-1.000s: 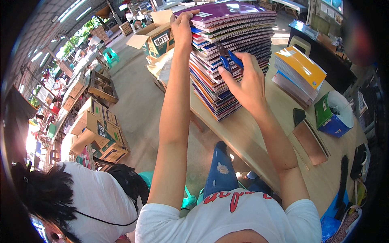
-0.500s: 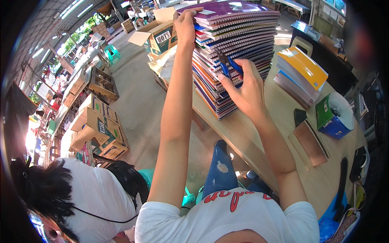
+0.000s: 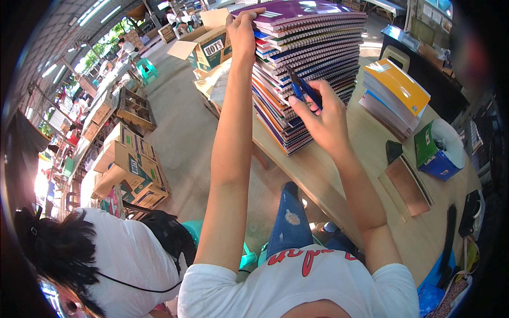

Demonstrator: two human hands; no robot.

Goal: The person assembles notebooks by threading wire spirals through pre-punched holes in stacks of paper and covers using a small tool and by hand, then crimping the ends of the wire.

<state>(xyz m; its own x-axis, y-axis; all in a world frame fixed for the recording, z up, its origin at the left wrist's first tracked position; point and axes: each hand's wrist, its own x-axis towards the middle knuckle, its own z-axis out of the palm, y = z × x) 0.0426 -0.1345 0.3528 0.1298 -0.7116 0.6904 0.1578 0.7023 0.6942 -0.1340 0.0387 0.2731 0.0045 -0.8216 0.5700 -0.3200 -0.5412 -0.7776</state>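
A tall stack of spiral-bound notebooks [image 3: 323, 45], with a glossy purple cover on top, stands at the table's far left edge. My left hand [image 3: 242, 36] grips its upper left corner, index finger stretched over the purple cover and the other fingers bent at the side. In my right hand [image 3: 330, 121] is a pair of blue-handled pliers [image 3: 306, 91]. Their dark jaws point up at the coil bindings on the near side of the stack; whether they touch a wire I cannot tell.
On the wooden table [image 3: 366, 153] lie a yellow-covered stack of books [image 3: 397, 87], a green-and-blue box [image 3: 437, 151] with a plastic liner and a brown board [image 3: 405, 185]. Cardboard boxes [image 3: 135, 167] stand at left. A person in white [image 3: 127, 259] sits close on my left.
The pliers have shifted slightly right and down, and their handles look closer together. My left hand keeps its place on the stack.
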